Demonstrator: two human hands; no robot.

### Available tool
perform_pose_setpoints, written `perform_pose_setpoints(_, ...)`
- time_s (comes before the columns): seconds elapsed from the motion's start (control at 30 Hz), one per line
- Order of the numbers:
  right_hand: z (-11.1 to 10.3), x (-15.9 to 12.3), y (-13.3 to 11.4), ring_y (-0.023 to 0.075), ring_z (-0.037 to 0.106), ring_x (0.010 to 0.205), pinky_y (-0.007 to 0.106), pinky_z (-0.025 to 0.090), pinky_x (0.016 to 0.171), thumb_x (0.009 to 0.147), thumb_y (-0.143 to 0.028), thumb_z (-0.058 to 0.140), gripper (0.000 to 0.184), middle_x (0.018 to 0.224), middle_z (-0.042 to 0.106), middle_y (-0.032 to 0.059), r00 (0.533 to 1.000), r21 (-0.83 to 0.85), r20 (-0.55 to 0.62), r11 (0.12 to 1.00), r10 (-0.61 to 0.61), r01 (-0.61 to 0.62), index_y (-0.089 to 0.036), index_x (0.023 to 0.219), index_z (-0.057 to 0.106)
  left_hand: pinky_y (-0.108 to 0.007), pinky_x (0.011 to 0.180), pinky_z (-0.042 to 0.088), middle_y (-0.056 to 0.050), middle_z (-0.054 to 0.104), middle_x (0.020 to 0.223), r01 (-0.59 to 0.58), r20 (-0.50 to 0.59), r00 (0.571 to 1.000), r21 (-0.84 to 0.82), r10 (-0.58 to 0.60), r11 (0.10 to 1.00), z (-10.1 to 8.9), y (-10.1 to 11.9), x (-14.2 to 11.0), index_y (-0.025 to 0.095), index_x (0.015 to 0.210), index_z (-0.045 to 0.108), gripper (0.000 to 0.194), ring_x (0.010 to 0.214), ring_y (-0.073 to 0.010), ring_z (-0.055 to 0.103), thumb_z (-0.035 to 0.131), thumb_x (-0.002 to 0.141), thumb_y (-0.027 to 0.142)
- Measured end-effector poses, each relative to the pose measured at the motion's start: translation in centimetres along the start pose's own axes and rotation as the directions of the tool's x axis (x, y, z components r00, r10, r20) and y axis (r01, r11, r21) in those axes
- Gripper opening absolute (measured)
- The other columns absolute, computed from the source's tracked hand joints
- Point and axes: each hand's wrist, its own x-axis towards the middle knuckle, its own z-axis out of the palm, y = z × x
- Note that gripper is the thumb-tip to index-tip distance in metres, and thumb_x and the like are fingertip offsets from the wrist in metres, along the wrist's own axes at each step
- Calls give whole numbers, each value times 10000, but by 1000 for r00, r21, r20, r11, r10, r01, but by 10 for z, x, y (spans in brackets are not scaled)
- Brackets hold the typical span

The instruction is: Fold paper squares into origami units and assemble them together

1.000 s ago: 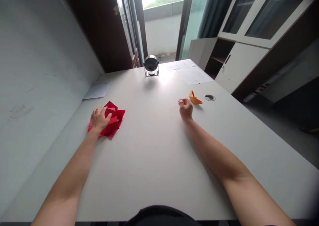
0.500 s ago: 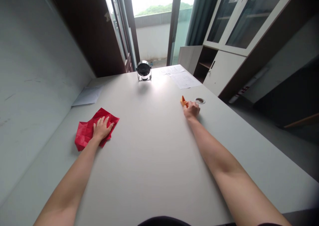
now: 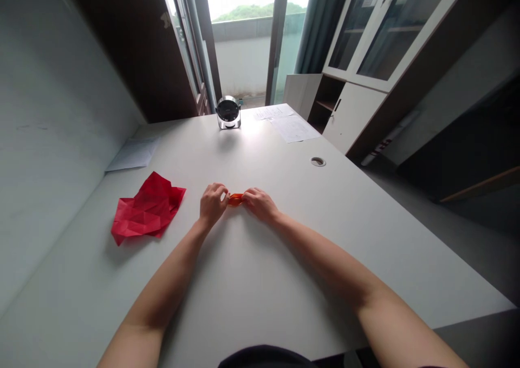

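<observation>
Between my two hands, over the middle of the white table, is an orange paper boat (image 3: 235, 199). My left hand (image 3: 213, 204) pinches its left end with thumb and forefinger. At the other end, my right hand (image 3: 260, 204) grips the paper between closed fingers. The fingers hide both tips of the boat, and only its centre shows. A creased sheet of red paper (image 3: 148, 208) lies partly unfolded to the left, apart from both hands.
A round black device on a silver stand (image 3: 228, 112) stands at the table's far end. Printed sheets (image 3: 294, 129) lie beside it, and more paper (image 3: 133, 154) rests by the left wall. A cable hole (image 3: 318, 162) is set in the tabletop (image 3: 244, 281) at right.
My right hand has taken the orange boat from beside the cable hole to the middle. My left hand has let go of the red paper, now flatter, and taken the boat's other end.
</observation>
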Motion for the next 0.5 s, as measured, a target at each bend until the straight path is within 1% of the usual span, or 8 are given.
perform_pose_setpoints(0.1, -8, -1, 11, 205, 587, 899, 300, 466, 790, 957, -189, 592, 106, 968, 684, 68, 1000, -5, 17, 1000, -3, 3, -229, 979, 687, -383, 881, 464, -79, 656, 1040, -17, -18, 1000, 16, 17, 1000, 5, 2, -6, 231, 925, 645, 114, 977, -256, 577, 545, 943, 282)
perform_pose_setpoints(0.2, -14, 0, 18, 200, 585, 886, 293, 468, 773, 955, -182, 591, 106, 951, 683, 62, 1000, 39, 9, 999, 14, -15, -228, 953, 686, -377, 883, 460, -74, 657, 1068, -31, -3, 1000, 9, 31, 999, 4, -1, -13, 237, 952, 647, 117, 990, -254, 579, 548, 947, 299)
perform_pose_setpoints(0.33, -17, -1, 15, 201, 582, 910, 301, 472, 804, 972, -183, 549, 144, 979, 681, 58, 1000, 77, 22, 997, -22, 20, -234, 961, 683, -363, 857, 457, -74, 658, 1069, -17, 12, 1000, 0, 17, 1000, 4, -3, -16, 236, 993, 649, 140, 995, -253, 579, 541, 955, 316)
perform_pose_setpoints(0.4, -16, -1, 14, 204, 585, 927, 304, 473, 808, 975, -190, 541, 147, 997, 683, 59, 999, 90, 28, 996, -31, 28, -235, 975, 681, -356, 822, 450, -76, 659, 1021, -14, 18, 1000, 13, 14, 1000, 5, -2, -16, 232, 956, 646, 150, 958, -250, 579, 532, 962, 328)
perform_pose_setpoints(0.5, -15, -1, 13, 204, 594, 924, 303, 476, 799, 975, -198, 543, 144, 998, 686, 61, 999, 118, 29, 993, -27, 23, -234, 984, 681, -360, 787, 433, -76, 657, 936, -43, 41, 998, 56, 41, 998, 7, 1, -16, 231, 885, 638, 181, 902, -249, 569, 522, 970, 341)
